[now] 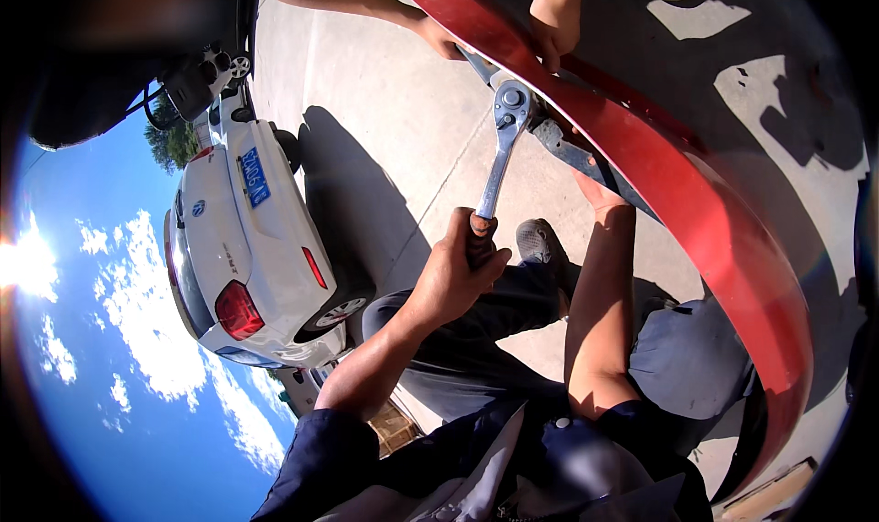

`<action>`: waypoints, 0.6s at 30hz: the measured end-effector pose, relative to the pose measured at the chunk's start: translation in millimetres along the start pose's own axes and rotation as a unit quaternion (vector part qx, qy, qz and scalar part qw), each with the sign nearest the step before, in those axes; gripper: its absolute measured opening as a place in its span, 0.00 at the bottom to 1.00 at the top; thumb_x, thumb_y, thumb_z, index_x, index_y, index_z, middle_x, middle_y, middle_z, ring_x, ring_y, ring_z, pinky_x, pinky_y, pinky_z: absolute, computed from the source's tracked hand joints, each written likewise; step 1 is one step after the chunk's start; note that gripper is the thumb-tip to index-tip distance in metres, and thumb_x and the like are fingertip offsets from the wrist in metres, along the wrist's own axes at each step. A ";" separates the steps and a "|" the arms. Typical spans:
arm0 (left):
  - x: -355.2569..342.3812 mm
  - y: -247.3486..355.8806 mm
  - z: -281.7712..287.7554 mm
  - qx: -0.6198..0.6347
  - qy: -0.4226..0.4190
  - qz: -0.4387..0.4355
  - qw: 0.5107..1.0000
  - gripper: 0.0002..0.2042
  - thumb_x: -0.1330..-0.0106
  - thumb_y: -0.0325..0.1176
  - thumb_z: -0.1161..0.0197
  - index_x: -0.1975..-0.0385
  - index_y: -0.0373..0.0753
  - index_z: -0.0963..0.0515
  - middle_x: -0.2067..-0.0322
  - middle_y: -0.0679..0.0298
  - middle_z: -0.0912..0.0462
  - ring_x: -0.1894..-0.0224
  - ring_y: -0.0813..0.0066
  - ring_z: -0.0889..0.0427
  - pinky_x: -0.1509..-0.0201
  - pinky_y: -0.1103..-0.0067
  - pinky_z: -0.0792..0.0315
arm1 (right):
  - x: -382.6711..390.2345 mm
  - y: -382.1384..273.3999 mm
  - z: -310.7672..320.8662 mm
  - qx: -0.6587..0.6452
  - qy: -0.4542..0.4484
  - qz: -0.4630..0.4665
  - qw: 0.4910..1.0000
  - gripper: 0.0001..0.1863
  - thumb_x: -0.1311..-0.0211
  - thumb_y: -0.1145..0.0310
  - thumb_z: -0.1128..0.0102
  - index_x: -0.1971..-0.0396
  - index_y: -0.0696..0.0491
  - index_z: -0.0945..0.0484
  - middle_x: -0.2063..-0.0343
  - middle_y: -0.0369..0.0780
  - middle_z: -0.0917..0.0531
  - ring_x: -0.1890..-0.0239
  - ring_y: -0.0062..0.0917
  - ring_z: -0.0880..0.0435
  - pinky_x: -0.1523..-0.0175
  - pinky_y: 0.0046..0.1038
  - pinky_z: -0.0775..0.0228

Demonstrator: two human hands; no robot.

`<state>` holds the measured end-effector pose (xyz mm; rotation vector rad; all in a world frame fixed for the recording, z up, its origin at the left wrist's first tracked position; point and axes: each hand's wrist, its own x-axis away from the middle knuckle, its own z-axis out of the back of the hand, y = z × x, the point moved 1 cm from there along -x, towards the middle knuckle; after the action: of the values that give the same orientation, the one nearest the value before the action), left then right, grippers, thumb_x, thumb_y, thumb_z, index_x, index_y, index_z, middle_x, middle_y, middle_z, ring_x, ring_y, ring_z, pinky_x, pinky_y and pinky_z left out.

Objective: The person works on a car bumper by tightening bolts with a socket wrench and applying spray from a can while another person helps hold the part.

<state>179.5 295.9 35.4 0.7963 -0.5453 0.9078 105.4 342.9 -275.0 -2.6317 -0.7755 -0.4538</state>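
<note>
My left hand (464, 264) is wrapped round the grip of a chrome ratchet wrench (497, 176). The ratchet's round head lies against the edge of a long, curved red car body panel (659, 165), over a dark bracket (560, 145). On the underside of that bracket is my right hand (597, 192), reaching up beneath the panel. The bracket and panel hide most of its fingers, so its hold cannot be made out. Another person's hand (441, 38) touches the panel's far edge near a grey metal strip (474, 64), and that person's other hand (556, 29) rests on the panel's far side.
A white car (247, 238) stands to the left on pale concrete (366, 110). My bent leg (458, 339) and a grey shoe (540, 243) are below the panel. The panel sweeps down along my right side. A dark camera-like device (188, 87) shows at upper left.
</note>
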 end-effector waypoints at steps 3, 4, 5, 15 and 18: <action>-52.7 -9.2 98.6 -0.386 0.054 -0.145 0.909 0.14 0.35 0.32 0.32 0.56 0.38 0.29 0.73 0.62 0.19 0.75 0.76 0.19 0.68 0.77 0.24 | 3.0 5.0 13.4 -0.258 -0.074 -0.071 0.961 0.21 0.35 0.61 0.39 0.47 0.56 0.24 0.49 0.43 0.17 0.46 0.29 0.18 0.38 0.30 0.26; -69.6 6.0 118.5 -0.460 0.095 -0.167 0.867 0.13 0.36 0.33 0.32 0.55 0.41 0.26 0.71 0.63 0.17 0.73 0.70 0.16 0.67 0.75 0.23 | 1.5 2.4 8.5 -0.253 -0.067 -0.070 0.963 0.21 0.35 0.60 0.39 0.47 0.56 0.24 0.49 0.43 0.17 0.46 0.28 0.18 0.37 0.31 0.26; -79.9 14.9 136.4 -0.489 0.109 -0.188 0.845 0.13 0.36 0.32 0.32 0.56 0.41 0.26 0.71 0.63 0.16 0.72 0.68 0.15 0.67 0.74 0.23 | 3.5 1.3 -4.2 -0.262 -0.070 -0.077 0.960 0.21 0.35 0.60 0.39 0.47 0.56 0.24 0.49 0.43 0.17 0.46 0.28 0.18 0.37 0.31 0.26; 14.7 9.7 -75.6 0.248 0.063 -0.073 0.964 0.14 0.27 0.28 0.42 0.51 0.37 0.41 0.68 0.63 0.27 0.78 0.80 0.25 0.75 0.81 0.27 | 0.1 3.2 -3.9 -0.063 -0.012 -0.024 0.998 0.17 0.31 0.61 0.45 0.48 0.53 0.23 0.53 0.38 0.16 0.48 0.25 0.19 0.39 0.32 0.28; 16.5 1.3 -40.0 0.149 0.018 -0.064 0.987 0.15 0.29 0.28 0.39 0.52 0.37 0.40 0.70 0.63 0.27 0.78 0.81 0.25 0.77 0.81 0.28 | -7.1 13.6 -1.2 -0.045 0.034 -0.013 0.998 0.17 0.31 0.62 0.46 0.47 0.54 0.23 0.53 0.38 0.15 0.49 0.28 0.18 0.36 0.33 0.30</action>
<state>190.5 336.1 23.6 1.0703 -0.3260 0.8935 107.2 328.5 -280.1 -2.6753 -0.7871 -0.5948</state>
